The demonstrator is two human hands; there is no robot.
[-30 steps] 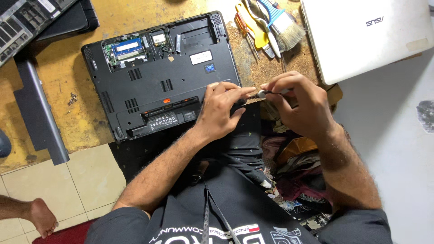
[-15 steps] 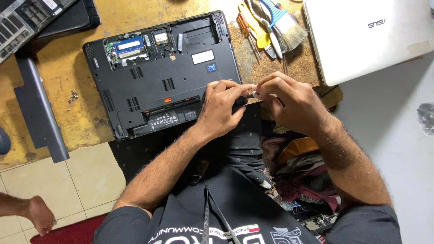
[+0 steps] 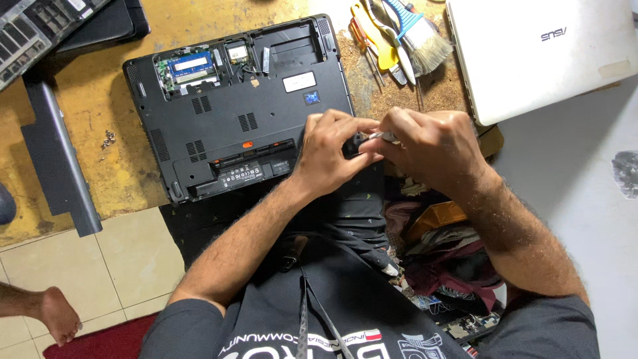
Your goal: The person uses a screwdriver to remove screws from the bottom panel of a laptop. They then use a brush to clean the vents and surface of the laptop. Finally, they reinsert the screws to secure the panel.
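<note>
A black laptop (image 3: 232, 113) lies upside down on a worn yellow workbench (image 3: 100, 106), its memory bay uncovered with a blue-green circuit board (image 3: 189, 66) showing. My left hand (image 3: 329, 153) and my right hand (image 3: 432, 149) meet just off the laptop's near right corner. Both pinch one small dark part with a metal end (image 3: 364, 141) between their fingertips. Most of that part is hidden by my fingers.
A closed white laptop (image 3: 538, 50) lies at the top right. A paintbrush (image 3: 419, 36) and yellow-handled tools (image 3: 372, 40) lie between the two laptops. A grey strip (image 3: 60, 166), loose screws (image 3: 107, 138) and a keyboard (image 3: 30, 33) are at left. Another person's bare foot (image 3: 56, 316) is at the lower left.
Both hands have stayed together on the small part and shifted slightly left, closer to the laptop's corner. My fingers have turned around it.
</note>
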